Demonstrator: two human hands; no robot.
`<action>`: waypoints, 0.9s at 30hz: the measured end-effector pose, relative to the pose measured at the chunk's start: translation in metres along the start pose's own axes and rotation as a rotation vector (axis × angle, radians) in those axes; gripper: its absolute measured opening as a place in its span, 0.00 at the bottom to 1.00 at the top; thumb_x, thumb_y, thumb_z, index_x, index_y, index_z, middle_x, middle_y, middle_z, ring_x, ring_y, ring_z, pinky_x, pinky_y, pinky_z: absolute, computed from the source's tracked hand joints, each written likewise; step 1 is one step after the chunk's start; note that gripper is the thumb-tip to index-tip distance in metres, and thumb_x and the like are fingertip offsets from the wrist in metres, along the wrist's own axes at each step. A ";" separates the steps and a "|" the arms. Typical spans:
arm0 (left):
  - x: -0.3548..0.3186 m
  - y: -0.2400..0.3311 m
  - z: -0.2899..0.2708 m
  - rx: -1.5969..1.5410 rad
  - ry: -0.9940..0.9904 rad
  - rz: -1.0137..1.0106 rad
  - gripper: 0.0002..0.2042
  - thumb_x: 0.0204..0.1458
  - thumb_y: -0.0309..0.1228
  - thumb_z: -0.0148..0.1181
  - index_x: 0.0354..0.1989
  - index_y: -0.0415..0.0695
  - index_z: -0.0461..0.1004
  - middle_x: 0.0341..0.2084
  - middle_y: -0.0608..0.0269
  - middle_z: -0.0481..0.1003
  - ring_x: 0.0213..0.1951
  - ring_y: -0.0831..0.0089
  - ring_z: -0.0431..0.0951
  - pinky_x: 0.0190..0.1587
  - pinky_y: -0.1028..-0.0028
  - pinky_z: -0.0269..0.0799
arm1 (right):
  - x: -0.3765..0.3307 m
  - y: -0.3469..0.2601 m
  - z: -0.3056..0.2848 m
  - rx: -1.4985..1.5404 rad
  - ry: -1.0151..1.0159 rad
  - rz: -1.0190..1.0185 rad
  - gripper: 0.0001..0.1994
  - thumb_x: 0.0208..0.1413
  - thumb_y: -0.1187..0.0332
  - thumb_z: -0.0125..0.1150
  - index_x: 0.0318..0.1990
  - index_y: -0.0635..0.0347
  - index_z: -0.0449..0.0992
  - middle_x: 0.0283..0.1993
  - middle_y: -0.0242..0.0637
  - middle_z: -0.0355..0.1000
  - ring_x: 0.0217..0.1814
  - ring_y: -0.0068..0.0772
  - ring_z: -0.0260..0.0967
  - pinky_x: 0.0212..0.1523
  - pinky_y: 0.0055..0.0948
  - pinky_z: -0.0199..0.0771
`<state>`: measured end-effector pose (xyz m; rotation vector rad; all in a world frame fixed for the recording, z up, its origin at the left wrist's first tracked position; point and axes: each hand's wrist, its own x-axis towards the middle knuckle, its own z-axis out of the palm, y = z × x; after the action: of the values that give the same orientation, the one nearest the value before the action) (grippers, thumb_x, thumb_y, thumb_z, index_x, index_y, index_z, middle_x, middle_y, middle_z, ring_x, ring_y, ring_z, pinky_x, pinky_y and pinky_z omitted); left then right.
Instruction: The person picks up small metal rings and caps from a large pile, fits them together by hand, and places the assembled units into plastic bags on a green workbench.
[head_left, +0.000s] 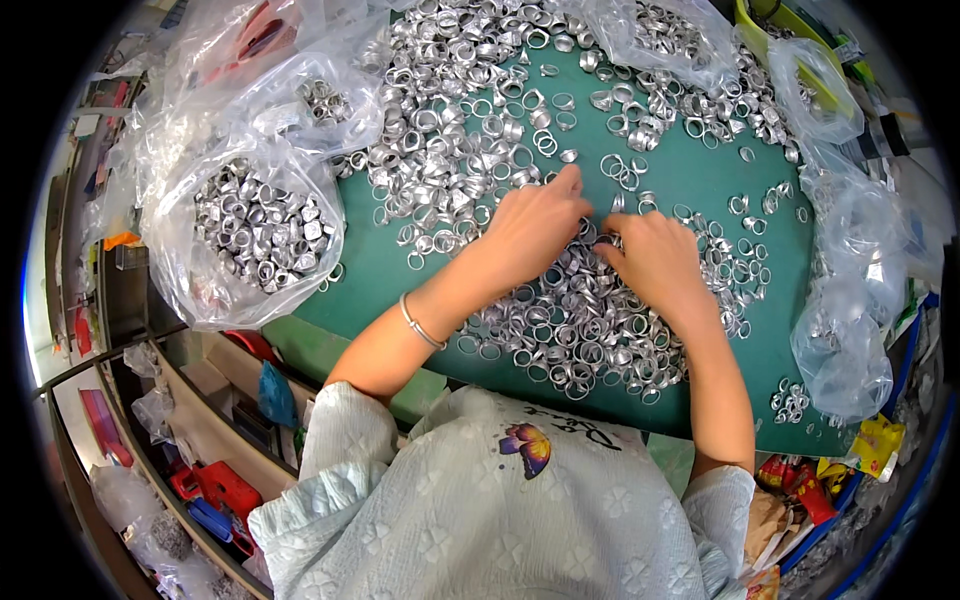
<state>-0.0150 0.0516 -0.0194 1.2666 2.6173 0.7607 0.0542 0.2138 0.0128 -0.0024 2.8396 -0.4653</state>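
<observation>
Many silver-coloured rings cover a green tabletop (375,300). Directly in front of me is a dense heap of rings (590,330), and both hands work at its far edge. My left hand (540,225), with a bangle on its wrist, has its fingers curled together just beyond the heap; whatever they hold is hidden. My right hand (655,255) reaches over the heap's right part, thumb and fingers bent in toward each other. Any small piece between them cannot be made out. A larger spread of rings (440,150) lies beyond my left hand.
An open clear plastic bag of rings (260,225) stands at the left. More clear bags (845,330) line the right edge, near a small ring cluster (790,400). A yellow-green basket (790,40) is at the far right. Drawers with red tools (225,495) sit lower left.
</observation>
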 end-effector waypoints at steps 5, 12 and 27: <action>0.011 0.002 0.001 0.087 -0.006 0.026 0.05 0.42 0.23 0.61 0.29 0.43 0.74 0.33 0.58 0.67 0.26 0.55 0.75 0.28 0.60 0.71 | 0.010 -0.004 -0.023 -0.010 -0.149 0.084 0.10 0.42 0.65 0.64 0.34 0.53 0.77 0.35 0.45 0.73 0.43 0.48 0.71 0.44 0.43 0.70; -0.007 0.000 -0.023 -0.760 0.268 -0.224 0.07 0.49 0.21 0.54 0.37 0.41 0.71 0.30 0.67 0.72 0.23 0.77 0.72 0.22 0.77 0.65 | -0.009 0.013 -0.024 0.279 0.026 0.136 0.06 0.42 0.69 0.64 0.27 0.60 0.75 0.32 0.44 0.75 0.34 0.46 0.74 0.40 0.39 0.72; -0.088 0.029 0.004 -0.240 0.290 -0.302 0.06 0.48 0.28 0.62 0.35 0.44 0.77 0.19 0.60 0.70 0.17 0.69 0.68 0.21 0.70 0.64 | -0.058 -0.001 0.026 0.477 0.323 0.008 0.06 0.44 0.73 0.67 0.31 0.63 0.78 0.27 0.35 0.71 0.24 0.35 0.68 0.26 0.37 0.66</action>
<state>0.0630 0.0010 -0.0165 0.7226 2.7342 1.2300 0.1171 0.2076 0.0042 0.1911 2.9484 -1.2272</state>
